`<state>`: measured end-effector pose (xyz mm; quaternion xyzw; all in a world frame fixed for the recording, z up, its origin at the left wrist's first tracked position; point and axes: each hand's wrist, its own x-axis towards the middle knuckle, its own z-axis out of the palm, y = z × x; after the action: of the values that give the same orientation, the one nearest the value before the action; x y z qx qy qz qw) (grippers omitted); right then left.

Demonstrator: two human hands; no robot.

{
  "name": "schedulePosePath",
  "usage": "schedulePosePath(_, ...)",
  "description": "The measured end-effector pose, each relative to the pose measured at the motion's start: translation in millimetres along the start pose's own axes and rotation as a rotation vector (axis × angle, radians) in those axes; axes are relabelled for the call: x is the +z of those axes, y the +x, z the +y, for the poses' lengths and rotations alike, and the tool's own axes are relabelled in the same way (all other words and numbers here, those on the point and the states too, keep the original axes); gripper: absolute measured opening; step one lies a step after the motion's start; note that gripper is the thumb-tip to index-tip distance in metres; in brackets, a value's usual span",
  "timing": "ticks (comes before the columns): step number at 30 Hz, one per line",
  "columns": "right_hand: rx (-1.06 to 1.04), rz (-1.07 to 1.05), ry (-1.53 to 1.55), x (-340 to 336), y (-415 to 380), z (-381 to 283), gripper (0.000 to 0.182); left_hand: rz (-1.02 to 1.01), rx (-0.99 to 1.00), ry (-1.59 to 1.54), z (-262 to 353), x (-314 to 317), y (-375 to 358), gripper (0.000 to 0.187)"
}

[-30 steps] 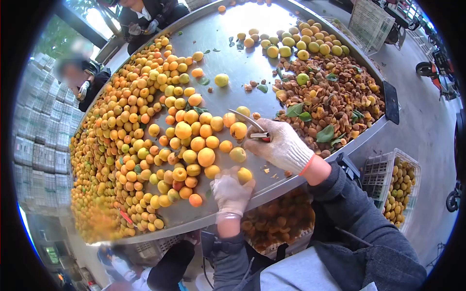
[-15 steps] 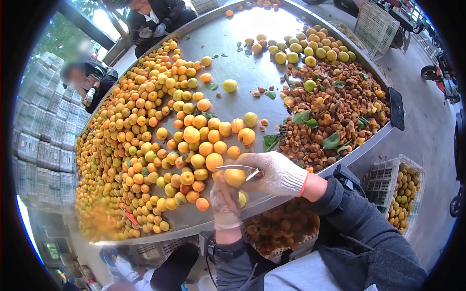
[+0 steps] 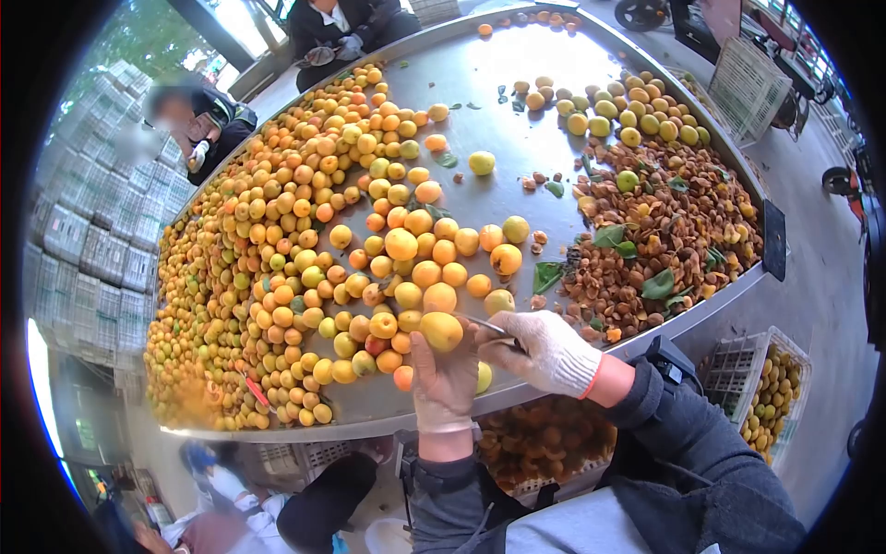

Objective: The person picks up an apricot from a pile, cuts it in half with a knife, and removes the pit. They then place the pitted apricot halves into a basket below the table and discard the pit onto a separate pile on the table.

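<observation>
My left hand, in a pale glove, has its fingers closed around a large yellow apricot above the table's near edge. In my white-gloved right hand is a small knife with a thin curved blade. The blade points left, its tip close to the right side of that apricot. Loose apricots lie just beyond both hands, and the heap spreads out to the left.
Brown pits and scraps with green leaves pile up on the right of the metal table. Greener apricots lie behind them. A crate of apricots stands on the floor at right. Co-workers sit along the far left edge.
The view has shifted, so the table sits further right. The knife blade, earlier across the held apricot, is now at its right side, and my right hand is slightly lower.
</observation>
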<state>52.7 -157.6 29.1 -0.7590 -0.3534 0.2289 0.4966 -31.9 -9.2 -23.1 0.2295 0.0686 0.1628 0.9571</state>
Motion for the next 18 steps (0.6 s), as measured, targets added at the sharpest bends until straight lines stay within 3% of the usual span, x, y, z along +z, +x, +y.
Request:
schedulePosePath(3,-0.026,0.025,-0.006,13,-1,0,0.021,0.121,0.0,0.093,0,-5,-2,0.055)
schedulePosePath(9,-0.011,0.0,0.011,19,1,0,0.023,0.092,0.114,0.265,2,11,-7,0.049)
schedulePosePath(18,-0.085,0.045,-0.036,23,-3,-3,0.021,0.105,0.096,0.247,5,14,-10,0.046)
